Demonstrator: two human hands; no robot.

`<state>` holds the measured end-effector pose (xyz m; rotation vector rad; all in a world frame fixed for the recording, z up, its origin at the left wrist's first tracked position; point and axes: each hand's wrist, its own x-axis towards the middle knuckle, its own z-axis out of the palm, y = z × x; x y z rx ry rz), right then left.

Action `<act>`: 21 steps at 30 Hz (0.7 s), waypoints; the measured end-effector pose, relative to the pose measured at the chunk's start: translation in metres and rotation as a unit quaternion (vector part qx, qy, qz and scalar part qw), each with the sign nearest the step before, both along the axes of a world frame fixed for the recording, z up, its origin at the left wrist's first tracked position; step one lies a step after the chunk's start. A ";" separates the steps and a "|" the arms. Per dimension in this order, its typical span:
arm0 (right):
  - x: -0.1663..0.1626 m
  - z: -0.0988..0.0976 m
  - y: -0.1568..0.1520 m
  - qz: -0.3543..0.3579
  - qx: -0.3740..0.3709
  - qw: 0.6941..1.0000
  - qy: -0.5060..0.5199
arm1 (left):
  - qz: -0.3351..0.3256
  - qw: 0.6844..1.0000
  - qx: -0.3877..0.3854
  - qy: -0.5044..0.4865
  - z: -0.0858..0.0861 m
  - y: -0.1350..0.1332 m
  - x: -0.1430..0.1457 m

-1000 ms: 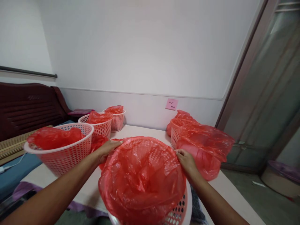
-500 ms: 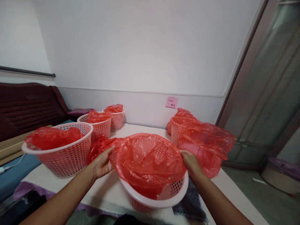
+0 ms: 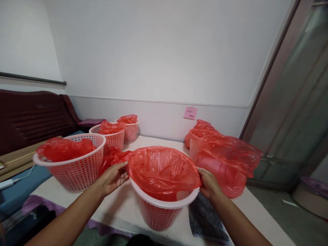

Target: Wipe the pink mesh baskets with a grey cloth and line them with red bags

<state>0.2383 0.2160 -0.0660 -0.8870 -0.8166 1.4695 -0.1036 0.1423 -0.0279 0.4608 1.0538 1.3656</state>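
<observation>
- The head camera is looking down at a pale flat table [image 3: 153, 140] that is standing against a plain white wall [image 3: 153, 51].
- A small pink paper note [image 3: 190, 113] is sticking to the wall, low down.
- A dark red wooden bench [image 3: 30, 116] is sitting on the left, and a tall glass door [image 3: 294, 112] is standing on the right.
- A round pink plastic basket with holes [image 3: 159, 214] is standing upright at the near edge of the table, between the two hands.
- A thin red plastic bag [image 3: 161, 167] is lying inside this basket, and its edge is folding out over the rim.
- The left hand [image 3: 112, 177] is holding the bag's loose edge just left of the basket, with its fingers [image 3: 123, 172] curling shut on the plastic.
- The right hand [image 3: 210, 184] is pinching the bag at the right rim, with its fingers closing tight on it.
- A big pink basket with a red bag [image 3: 77, 171] is standing on the left, and two smaller pink baskets [image 3: 112, 138] are waiting behind it.
- A heap of red bags [image 3: 225, 160] is covering another basket on the right.
</observation>
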 end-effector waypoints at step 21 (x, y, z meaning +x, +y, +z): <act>0.002 -0.012 -0.020 0.023 -0.001 0.998 0.054 | 0.065 0.983 -0.028 -0.169 -0.009 -0.064 0.045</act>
